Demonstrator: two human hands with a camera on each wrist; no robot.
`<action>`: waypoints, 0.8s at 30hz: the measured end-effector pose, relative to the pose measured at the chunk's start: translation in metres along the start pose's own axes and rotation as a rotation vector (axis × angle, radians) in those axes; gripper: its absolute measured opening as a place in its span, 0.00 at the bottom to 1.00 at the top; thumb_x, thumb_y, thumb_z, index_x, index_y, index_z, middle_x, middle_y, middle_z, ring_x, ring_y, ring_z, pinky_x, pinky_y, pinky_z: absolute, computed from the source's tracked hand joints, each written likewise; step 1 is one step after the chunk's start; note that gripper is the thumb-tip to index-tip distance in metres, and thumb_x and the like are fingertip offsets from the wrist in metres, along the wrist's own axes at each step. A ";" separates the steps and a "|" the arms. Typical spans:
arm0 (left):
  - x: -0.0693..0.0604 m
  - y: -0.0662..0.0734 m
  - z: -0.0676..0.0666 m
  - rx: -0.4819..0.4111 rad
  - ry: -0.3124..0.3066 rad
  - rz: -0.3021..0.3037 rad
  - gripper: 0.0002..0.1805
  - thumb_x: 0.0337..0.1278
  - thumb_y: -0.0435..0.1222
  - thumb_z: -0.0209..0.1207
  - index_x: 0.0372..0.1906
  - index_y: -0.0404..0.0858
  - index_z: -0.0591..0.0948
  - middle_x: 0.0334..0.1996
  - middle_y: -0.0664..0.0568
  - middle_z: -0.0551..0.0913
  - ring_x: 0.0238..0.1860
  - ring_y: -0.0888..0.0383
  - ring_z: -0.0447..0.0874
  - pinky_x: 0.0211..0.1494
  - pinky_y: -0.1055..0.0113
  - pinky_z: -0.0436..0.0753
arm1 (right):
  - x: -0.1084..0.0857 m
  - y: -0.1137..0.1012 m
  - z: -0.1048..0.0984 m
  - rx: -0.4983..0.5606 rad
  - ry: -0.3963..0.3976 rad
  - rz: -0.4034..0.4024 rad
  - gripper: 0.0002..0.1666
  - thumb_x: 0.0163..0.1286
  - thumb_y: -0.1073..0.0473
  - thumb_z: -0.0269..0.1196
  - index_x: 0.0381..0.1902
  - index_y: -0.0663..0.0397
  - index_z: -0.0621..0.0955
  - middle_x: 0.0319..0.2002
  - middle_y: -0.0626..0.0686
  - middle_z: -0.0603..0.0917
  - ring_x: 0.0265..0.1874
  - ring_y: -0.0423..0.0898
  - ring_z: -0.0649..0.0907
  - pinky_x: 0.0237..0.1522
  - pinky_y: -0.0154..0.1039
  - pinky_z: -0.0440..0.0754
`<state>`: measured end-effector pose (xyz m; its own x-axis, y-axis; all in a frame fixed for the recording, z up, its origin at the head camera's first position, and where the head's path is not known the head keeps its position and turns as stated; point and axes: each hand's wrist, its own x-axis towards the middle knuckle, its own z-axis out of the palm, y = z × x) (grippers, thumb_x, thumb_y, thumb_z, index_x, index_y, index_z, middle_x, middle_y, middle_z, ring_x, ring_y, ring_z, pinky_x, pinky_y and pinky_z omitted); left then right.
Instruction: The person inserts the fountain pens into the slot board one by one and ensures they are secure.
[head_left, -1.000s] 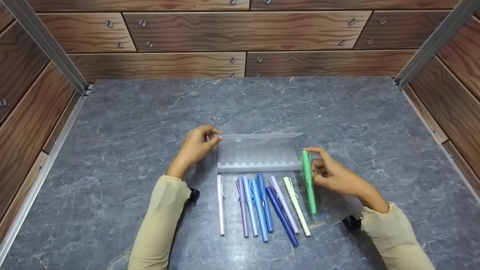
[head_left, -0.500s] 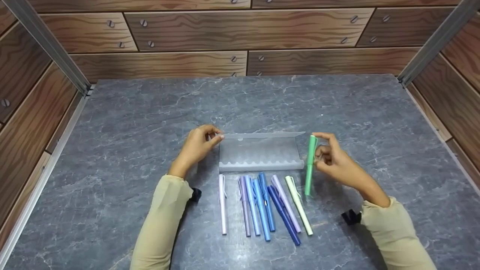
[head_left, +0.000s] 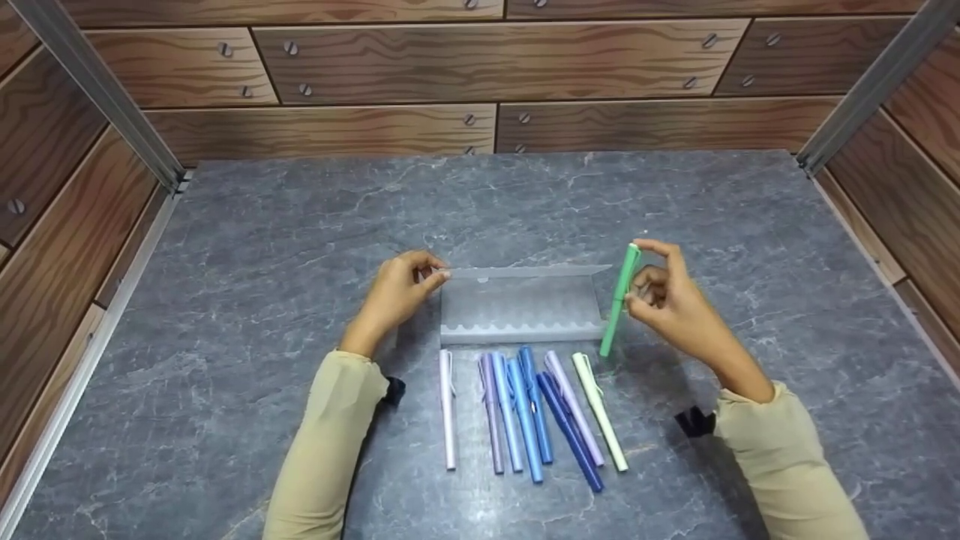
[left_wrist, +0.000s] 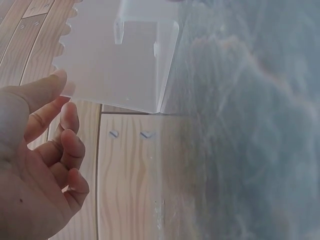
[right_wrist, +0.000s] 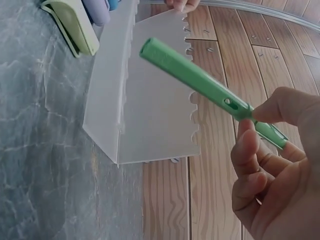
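Note:
My left hand [head_left: 397,289] pinches the upper left corner of a translucent plastic pen case [head_left: 525,334], which stands opened on the table. Scalloped notches run along its edges, clear in the left wrist view on the case wall [left_wrist: 110,65]. Between the thumb and fingers of my right hand [head_left: 679,315] is a green pen [head_left: 618,300], raised just right of the case and tilted, clip end up. The right wrist view shows the green pen [right_wrist: 195,77] gripped near its middle, with one finger toward its clip end.
In front of the case lie several pens: a pale lilac one [head_left: 447,412] at left, blue ones [head_left: 527,427] in the middle, a dark blue one [head_left: 570,435], and a pale green one [head_left: 600,412] at right. Wood-patterned walls [head_left: 495,64] surround the grey marbled table [head_left: 225,247].
My right hand has lifted the green pen up and away from me, and its lower end has swung left toward the case. My left hand keeps its hold on the case corner.

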<state>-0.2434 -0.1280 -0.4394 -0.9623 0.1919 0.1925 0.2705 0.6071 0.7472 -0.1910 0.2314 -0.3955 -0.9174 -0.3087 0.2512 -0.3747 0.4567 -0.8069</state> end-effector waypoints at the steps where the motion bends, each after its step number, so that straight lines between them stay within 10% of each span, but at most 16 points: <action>1: 0.000 0.000 0.000 0.000 0.000 -0.002 0.10 0.62 0.39 0.62 0.40 0.37 0.86 0.28 0.49 0.80 0.28 0.58 0.70 0.33 0.67 0.69 | 0.001 -0.001 0.000 -0.011 0.014 -0.002 0.39 0.62 0.80 0.56 0.68 0.60 0.56 0.29 0.49 0.76 0.22 0.36 0.73 0.25 0.28 0.72; 24: -0.001 0.001 0.000 0.052 0.019 -0.006 0.09 0.61 0.40 0.63 0.38 0.38 0.86 0.26 0.48 0.81 0.27 0.58 0.72 0.32 0.67 0.69 | 0.011 0.009 0.014 -0.421 0.244 -0.151 0.37 0.63 0.69 0.65 0.65 0.52 0.61 0.29 0.52 0.83 0.18 0.38 0.75 0.19 0.31 0.66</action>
<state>-0.2419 -0.1271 -0.4388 -0.9641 0.1739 0.2008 0.2656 0.6476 0.7142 -0.2025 0.2204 -0.4080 -0.8346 -0.2162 0.5067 -0.4810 0.7343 -0.4790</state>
